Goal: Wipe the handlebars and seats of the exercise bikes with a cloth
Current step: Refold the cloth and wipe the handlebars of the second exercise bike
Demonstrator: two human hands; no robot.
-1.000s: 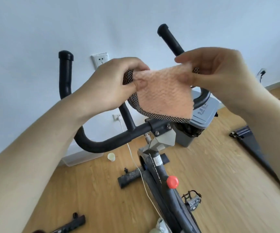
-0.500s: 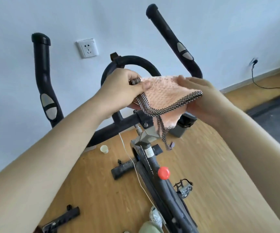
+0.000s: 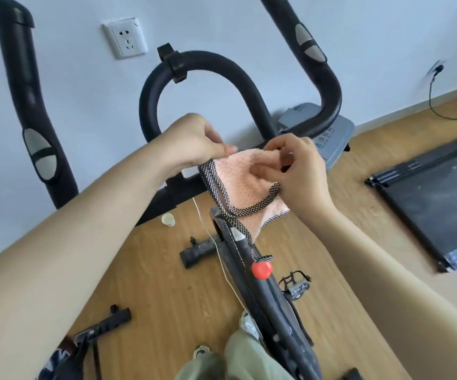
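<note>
1. At the centre of the view, in front of the handlebars [image 3: 208, 58], both hands hold a pink cloth [image 3: 245, 182] up, clear of the bars.
2. The left hand [image 3: 194, 141] pinches the cloth's corner at 10 o'clock between thumb and fingers [image 3: 228, 148]. The right hand [image 3: 302, 171] has its fingers curled, gripping the bunched edge at 2 o'clock.
3. The cloth sags between the two grips, partly folded. Its checked trim [image 3: 223, 198] runs from 11 o'clock down toward 5 o'clock, which is the cloth's long axis as it hangs.
4. A trim loop [image 3: 261, 258] dangles from the low end, just above the red knob [image 3: 262, 269] on the bike frame [image 3: 274, 303].
5. A grey lidded bin [image 3: 331, 138] stands on the wooden floor [image 3: 153, 283] at 2 o'clock, behind the handlebars. Its lid covers it and its contents are hidden.
6. A small pale cup [image 3: 168, 219] stands upright on the floor at 8 o'clock from the cloth. Whether anything is in it cannot be told.
7. The handlebars' centre loop arches toward 12 o'clock. The left grip [image 3: 27, 105] stands at 9 o'clock and the right grip [image 3: 311, 48] at 1 o'clock.
8. A wall socket [image 3: 125, 37] sits at 11 o'clock, and a dark treadmill [image 3: 438, 198] lies on the floor at 3 o'clock.
</note>
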